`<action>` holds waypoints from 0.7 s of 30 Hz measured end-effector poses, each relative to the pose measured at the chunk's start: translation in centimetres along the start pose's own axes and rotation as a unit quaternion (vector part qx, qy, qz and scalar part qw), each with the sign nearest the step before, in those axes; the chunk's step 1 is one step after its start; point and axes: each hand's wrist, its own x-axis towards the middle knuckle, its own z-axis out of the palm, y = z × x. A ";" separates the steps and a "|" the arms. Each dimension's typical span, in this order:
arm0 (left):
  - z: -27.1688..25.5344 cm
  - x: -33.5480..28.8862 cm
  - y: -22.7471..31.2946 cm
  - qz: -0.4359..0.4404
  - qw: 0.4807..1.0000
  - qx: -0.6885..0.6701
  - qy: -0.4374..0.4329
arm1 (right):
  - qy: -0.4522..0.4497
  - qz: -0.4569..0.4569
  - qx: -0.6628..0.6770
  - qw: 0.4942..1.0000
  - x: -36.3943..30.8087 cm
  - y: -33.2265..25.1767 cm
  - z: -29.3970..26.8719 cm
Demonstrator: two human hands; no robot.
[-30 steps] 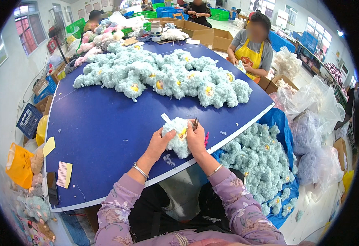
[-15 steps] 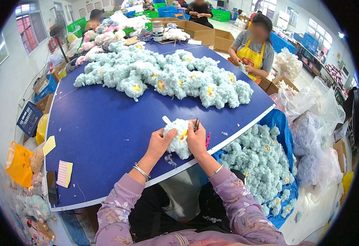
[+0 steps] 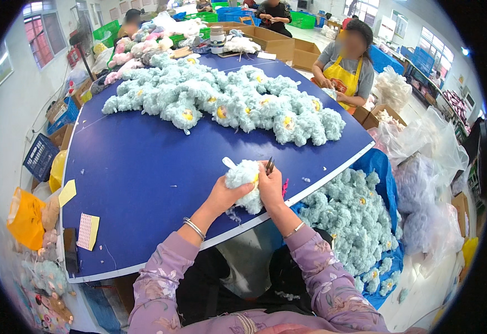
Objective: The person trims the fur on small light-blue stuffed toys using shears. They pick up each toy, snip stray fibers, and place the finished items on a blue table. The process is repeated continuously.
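Close to the table's near edge, both my hands hold a fluffy pale-blue plush toy (image 3: 242, 175) with a white loop at its top. My left hand (image 3: 225, 196) grips its left side, the thumb lying across the front and covering most of the yellow patch. On the other side my right hand (image 3: 270, 186) is closed against the plush. Dark thread snips (image 3: 269, 165) stick up out of that hand, points upward; their lower part is hidden in the palm. A loose tuft of blue fluff (image 3: 233, 216) lies just below the toy.
A long heap of similar blue plush toys (image 3: 199, 94) covers the far part of the blue table (image 3: 137, 183). A blue sack (image 3: 385, 183) full of them stands at my right. Stickers (image 3: 88, 231) and a dark phone-like object (image 3: 70, 250) lie left. A co-worker (image 3: 348, 69) sits far right.
My left thumb has slid right across the toy's front, so less of the yellow patch shows. The toy has turned a little, and the snips have tipped slightly in my right hand.
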 end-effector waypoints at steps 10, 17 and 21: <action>0.6 -0.5 2.2 0.001 0.987 0.144 0.078 | 0.034 -0.027 -0.043 0.998 0.0 -0.2 0.0; 0.0 -0.3 1.0 0.018 0.992 0.099 0.078 | 0.042 -0.020 -0.041 0.998 -0.1 -1.1 0.3; 0.2 -0.3 0.8 0.023 0.988 0.124 0.084 | 0.043 -0.019 -0.047 0.998 0.0 -0.9 0.0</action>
